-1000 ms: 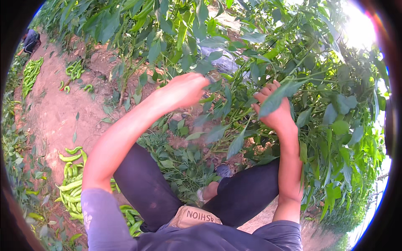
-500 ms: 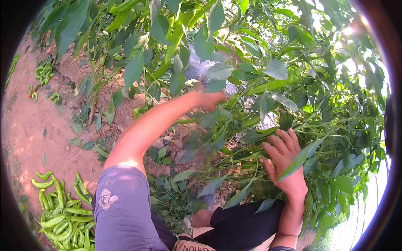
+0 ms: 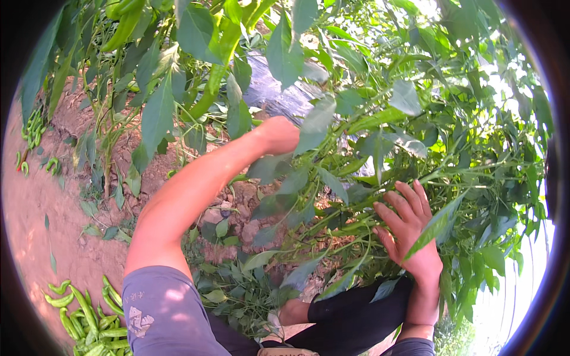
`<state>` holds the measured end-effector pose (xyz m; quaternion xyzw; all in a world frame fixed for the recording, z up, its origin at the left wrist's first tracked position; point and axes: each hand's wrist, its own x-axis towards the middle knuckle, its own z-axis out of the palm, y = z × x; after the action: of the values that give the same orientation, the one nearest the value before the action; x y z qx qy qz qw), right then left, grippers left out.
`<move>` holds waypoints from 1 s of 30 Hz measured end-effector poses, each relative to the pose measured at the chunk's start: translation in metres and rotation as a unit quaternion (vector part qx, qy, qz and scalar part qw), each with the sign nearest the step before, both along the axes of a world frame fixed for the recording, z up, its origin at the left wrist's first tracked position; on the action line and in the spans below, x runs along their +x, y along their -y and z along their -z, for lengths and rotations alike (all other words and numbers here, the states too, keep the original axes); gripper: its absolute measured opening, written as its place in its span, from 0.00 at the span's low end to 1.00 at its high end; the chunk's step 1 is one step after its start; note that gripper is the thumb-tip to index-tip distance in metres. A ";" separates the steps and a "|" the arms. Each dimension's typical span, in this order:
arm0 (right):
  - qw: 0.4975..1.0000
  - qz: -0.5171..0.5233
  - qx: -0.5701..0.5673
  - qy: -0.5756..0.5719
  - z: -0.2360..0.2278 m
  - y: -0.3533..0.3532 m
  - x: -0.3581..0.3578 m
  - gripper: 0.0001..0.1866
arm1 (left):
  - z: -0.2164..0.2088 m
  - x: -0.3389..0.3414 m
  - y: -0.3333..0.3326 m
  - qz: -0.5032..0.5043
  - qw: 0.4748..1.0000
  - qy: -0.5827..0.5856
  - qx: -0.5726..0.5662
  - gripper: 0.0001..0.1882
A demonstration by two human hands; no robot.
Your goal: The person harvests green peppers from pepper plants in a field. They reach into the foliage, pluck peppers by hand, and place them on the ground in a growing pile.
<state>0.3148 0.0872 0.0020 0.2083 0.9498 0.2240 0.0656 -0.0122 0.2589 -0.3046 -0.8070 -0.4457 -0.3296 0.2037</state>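
Right hand (image 3: 411, 228): fingers spread below the green pepper (image 3: 380, 120), whose long axis slants up rightward. Left hand (image 3: 279, 135): fingers hidden, state indeterminable.

Left forearm (image 3: 193, 187) angling inward, right forearm (image 3: 423, 302) standing upright.
The left hand (image 3: 279, 135) is pointing rightward, fingertips hiding from view; the right hand (image 3: 411, 234) is spreading its fingers (image 3: 409, 200), thumb (image 3: 386, 240) standing apart.

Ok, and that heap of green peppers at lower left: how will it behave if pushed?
The heap of green peppers would probably shift piece by piece, since the peppers lie loose and crisscrossed. Each may rock more than roll, as several look long and curved. They might be somewhat slippery, given their smooth-looking skins.
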 end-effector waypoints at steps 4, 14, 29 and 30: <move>0.999 -0.025 0.008 -0.023 0.005 -0.002 0.003 0.26 | -0.022 -0.015 0.022 -0.022 0.999 -0.029 -0.017 0.16; 0.989 -0.103 -0.056 -0.087 0.016 -0.013 0.006 0.26 | -0.079 -0.020 0.062 -0.101 0.915 0.016 -0.389 0.12; 0.969 0.217 -0.112 -0.036 0.160 -0.144 -0.010 0.14 | -0.210 0.216 0.227 0.051 0.898 -0.218 -0.378 0.08; 0.967 0.237 -0.094 -0.015 0.169 -0.164 -0.021 0.14 | -0.191 0.220 0.211 0.038 0.887 -0.227 -0.399 0.09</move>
<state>0.2940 0.2510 -0.1674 0.4236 0.8910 0.1086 0.1220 0.2074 0.0479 -0.1136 -0.8893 -0.4501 0.0611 -0.0525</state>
